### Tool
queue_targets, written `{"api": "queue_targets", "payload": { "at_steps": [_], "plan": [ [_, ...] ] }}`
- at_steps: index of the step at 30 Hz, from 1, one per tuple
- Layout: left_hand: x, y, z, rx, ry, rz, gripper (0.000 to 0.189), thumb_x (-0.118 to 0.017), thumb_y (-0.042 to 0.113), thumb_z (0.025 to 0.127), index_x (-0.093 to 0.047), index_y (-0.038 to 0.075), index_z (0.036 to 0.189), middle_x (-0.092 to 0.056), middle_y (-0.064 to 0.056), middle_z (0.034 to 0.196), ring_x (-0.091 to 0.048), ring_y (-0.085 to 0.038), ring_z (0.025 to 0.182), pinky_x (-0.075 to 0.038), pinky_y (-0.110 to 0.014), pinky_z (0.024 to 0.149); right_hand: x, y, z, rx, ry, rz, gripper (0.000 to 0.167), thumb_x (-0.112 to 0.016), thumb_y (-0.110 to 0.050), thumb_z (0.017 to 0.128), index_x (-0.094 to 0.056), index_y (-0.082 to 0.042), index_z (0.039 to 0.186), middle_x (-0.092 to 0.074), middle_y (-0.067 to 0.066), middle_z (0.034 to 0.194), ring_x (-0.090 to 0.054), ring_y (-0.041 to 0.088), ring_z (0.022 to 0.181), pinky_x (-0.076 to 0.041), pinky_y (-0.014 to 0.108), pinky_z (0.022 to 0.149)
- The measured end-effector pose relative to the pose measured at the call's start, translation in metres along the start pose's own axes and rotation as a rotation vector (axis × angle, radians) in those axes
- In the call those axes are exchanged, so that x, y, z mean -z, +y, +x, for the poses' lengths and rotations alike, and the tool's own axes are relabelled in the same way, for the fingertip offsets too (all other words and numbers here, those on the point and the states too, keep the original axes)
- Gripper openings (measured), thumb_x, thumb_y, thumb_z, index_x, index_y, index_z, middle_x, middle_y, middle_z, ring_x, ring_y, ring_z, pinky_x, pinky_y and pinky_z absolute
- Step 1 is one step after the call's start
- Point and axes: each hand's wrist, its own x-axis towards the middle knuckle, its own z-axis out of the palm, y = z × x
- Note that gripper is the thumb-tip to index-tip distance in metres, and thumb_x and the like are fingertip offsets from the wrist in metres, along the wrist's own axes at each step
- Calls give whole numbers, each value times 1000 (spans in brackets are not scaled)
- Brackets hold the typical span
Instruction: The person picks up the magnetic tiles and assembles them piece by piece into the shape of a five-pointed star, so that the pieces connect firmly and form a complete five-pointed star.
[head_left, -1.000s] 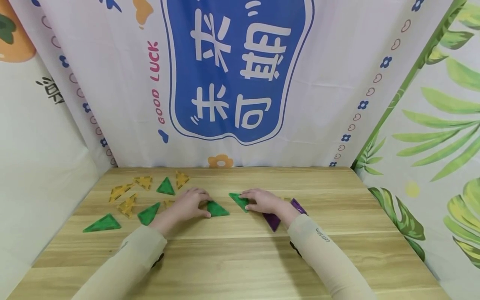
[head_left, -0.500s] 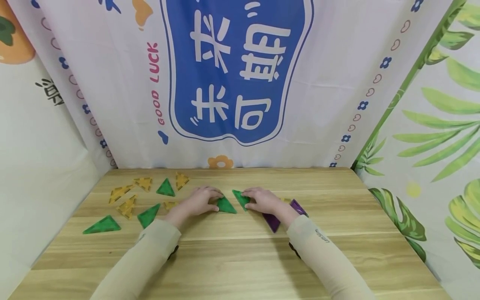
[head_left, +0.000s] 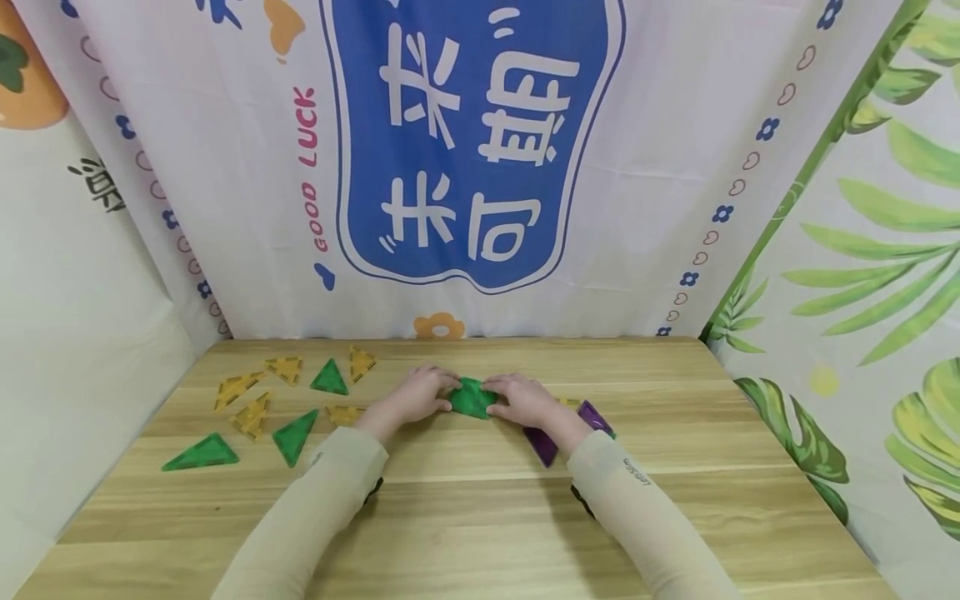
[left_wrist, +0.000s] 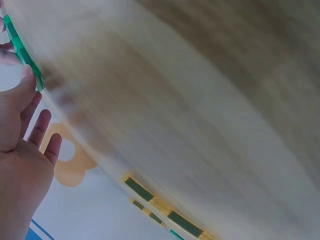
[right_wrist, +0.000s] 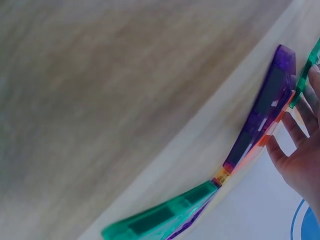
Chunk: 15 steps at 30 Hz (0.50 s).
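Note:
Two green triangular magnetic tiles (head_left: 472,398) meet edge to edge between the hands in the head view. My left hand (head_left: 420,393) pinches the left one; the left wrist view shows its thumb on the green tile (left_wrist: 22,52), with the other fingers spread. My right hand (head_left: 522,400) pinches the right one, its fingertips on the green tile (right_wrist: 305,77) in the right wrist view. Under and beside the right forearm lie purple tiles (head_left: 542,447), partly hidden, with bits of yellow and green showing. The seam between the two held tiles is too small to make out.
On the table's left lie loose yellow triangle tiles (head_left: 283,369) and green triangle tiles (head_left: 295,437). One yellow tile (head_left: 343,416) is partly behind the left forearm. Beyond the wooden table's back edge (head_left: 345,340) hangs a printed cloth (head_left: 637,250).
My left hand has slid its green tile to the right until it meets the one in my right hand. The right hand stays nearly in place, its tile turned slightly.

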Motion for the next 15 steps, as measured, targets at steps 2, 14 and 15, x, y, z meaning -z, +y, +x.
{"api": "queue_targets", "payload": {
  "at_steps": [2, 14, 15],
  "plan": [
    [0, -2, 0, -1, 17, -2, 42, -70, 22, 85, -62, 10, 124, -54, -7, 134, -45, -30, 125, -33, -53, 104, -1, 0, 1, -5, 3, 1, 50, -57, -39, 93, -50, -19, 138, -45, 2, 144, -38, 27, 134, -33, 56, 104],
    [22, -57, -35, 93, 162, -82, 65, -77, 28, 78, -52, 1, 132, -51, -19, 136, -41, -40, 127, -28, -59, 106, -3, -1, 2, -50, 53, -25, 51, -56, -38, 94, -48, -16, 139, -44, 6, 145, -37, 34, 133, -35, 57, 103],
    [23, -63, -39, 103, 175, -82, 66, -78, 28, 77, -52, 1, 132, -51, -19, 136, -41, -41, 126, -28, -60, 105, -4, -1, 3, -53, 58, -31, 51, -56, -38, 94, -48, -16, 139, -44, 7, 144, -38, 34, 133, -35, 57, 103]
  ]
}}
